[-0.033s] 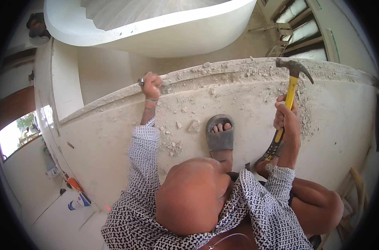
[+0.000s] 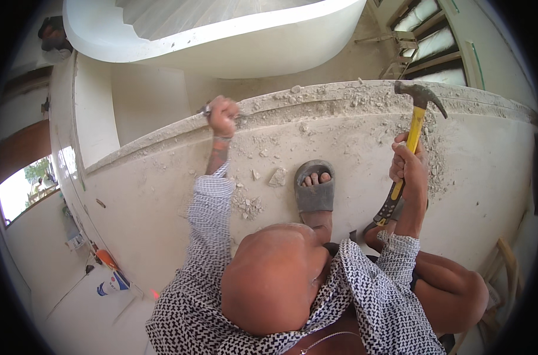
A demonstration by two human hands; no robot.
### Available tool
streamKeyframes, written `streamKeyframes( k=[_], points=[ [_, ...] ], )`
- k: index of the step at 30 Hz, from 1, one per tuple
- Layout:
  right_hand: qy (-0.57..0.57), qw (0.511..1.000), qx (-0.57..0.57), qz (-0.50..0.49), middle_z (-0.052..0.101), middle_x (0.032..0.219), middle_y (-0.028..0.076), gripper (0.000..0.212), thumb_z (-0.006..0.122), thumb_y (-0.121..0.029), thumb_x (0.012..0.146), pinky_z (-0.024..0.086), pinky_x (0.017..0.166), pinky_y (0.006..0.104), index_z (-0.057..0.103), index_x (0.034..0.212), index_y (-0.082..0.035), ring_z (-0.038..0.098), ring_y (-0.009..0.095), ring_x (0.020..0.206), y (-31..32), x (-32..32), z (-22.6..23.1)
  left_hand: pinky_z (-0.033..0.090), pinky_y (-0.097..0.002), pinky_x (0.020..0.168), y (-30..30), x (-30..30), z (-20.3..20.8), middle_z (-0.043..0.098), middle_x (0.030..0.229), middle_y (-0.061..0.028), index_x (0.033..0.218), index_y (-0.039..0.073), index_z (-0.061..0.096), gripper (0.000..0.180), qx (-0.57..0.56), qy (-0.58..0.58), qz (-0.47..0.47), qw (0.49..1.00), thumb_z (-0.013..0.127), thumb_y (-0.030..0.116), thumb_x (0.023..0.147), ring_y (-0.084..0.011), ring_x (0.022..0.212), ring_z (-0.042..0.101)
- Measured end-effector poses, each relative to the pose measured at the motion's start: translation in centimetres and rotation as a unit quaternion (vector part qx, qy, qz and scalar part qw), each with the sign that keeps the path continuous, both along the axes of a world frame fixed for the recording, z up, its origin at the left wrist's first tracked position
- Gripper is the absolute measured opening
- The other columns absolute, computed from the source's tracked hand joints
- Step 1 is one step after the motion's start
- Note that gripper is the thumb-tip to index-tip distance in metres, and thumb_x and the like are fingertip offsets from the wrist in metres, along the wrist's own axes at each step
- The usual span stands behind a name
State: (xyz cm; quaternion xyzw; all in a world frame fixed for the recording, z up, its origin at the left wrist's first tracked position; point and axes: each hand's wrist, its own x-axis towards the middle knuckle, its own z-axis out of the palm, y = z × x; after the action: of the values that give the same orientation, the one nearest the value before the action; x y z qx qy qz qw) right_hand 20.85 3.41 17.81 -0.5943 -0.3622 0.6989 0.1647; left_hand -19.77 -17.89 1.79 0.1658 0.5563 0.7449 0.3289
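My left hand is a closed fist at the broken ledge, wrapped round a metal chisel. Only the grey end stands out on the fist's left side; the rest is mostly covered by my fingers and blurred. In my right hand is a claw hammer with a yellow and black handle, held upright over the floor with its dark, dusty head near the ledge. Along the raised concrete ledge the surface is rough and chipped. Loose rubble lies on the floor between my hands.
My sandalled foot stands near a larger concrete chunk. Beyond the ledge curves a white stair wall. A wooden trestle is at the far right, a white and blue bag at the lower left. Another person is far left.
My left hand has shifted slightly to the right along the ledge with the chisel. My right hand and the hammer have hardly moved.
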Motion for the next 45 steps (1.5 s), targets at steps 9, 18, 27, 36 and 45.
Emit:
streamKeyframes(
  k=[9, 18, 27, 36, 45],
  points=[
    [-0.003, 0.998, 0.023, 0.053, 0.039, 0.058, -0.007, 0.018, 0.060, -0.009, 0.091, 0.029, 0.038, 0.0229, 0.056, 0.109, -0.006, 0.035, 0.004, 0.042, 0.2, -0.5, 1.7, 0.043, -0.0339, 0.055, 4.5, 5.1, -1.3, 0.052, 0.055, -0.0059, 0.061, 0.001, 0.053, 0.030, -0.062, 0.210, -0.179, 0.959, 0.062, 0.014, 0.087, -0.0177, 0.050, 0.048],
    [-0.006, 1.000, 0.022, -0.001, 0.040, 0.062, -0.005, 0.022, 0.054, -0.014, 0.099, 0.029, 0.037, 0.0222, 0.054, 0.119, -0.004, 0.033, 0.003, 0.041, -1.3, -0.6, 0.8, 0.026, -0.0277, 0.045, 9.3, 6.4, 0.8, 0.036, 0.056, 0.0058, 0.061, 0.010, 0.040, 0.037, -0.028, -0.018, -0.143, 0.989, 0.058, 0.007, 0.094, -0.0060, 0.048, 0.034],
    [-0.013, 0.999, 0.017, 0.032, 0.041, 0.063, -0.005, 0.025, 0.054, -0.015, 0.098, 0.030, 0.039, 0.0233, 0.056, 0.120, -0.003, 0.036, 0.004, 0.043, -1.0, -2.6, 0.4, 0.032, -0.0286, 0.052, 7.5, 6.5, 1.0, 0.034, 0.061, 0.0053, 0.069, 0.015, 0.037, 0.037, -0.072, -0.066, -0.045, 0.994, 0.058, 0.013, 0.100, -0.0065, 0.054, 0.032],
    [-0.066, 0.965, 0.154, 0.201, 0.045, 0.066, -0.005, 0.043, 0.055, -0.044, 0.107, 0.035, 0.040, 0.0195, 0.060, 0.116, -0.003, 0.042, 0.002, 0.045, -1.3, -7.9, 0.2, 0.037, -0.0277, 0.058, 5.5, 8.1, 2.1, 0.040, 0.065, 0.0048, 0.075, 0.013, 0.041, 0.037, -0.142, 0.011, -0.032, 0.989, 0.058, 0.024, 0.106, -0.0075, 0.060, 0.037],
    [0.090, 0.800, 0.486, 0.340, 0.051, 0.062, 0.001, 0.036, 0.054, -0.035, 0.108, 0.037, 0.043, 0.0280, 0.059, 0.108, 0.000, 0.047, 0.009, 0.048, -1.0, -17.2, 9.1, 0.039, -0.0325, 0.055, 3.1, 9.5, -0.3, 0.044, 0.063, 0.0006, 0.078, 0.005, 0.047, 0.038, -0.207, 0.162, -0.007, 0.965, 0.058, 0.029, 0.105, -0.0091, 0.063, 0.041]
  ],
)
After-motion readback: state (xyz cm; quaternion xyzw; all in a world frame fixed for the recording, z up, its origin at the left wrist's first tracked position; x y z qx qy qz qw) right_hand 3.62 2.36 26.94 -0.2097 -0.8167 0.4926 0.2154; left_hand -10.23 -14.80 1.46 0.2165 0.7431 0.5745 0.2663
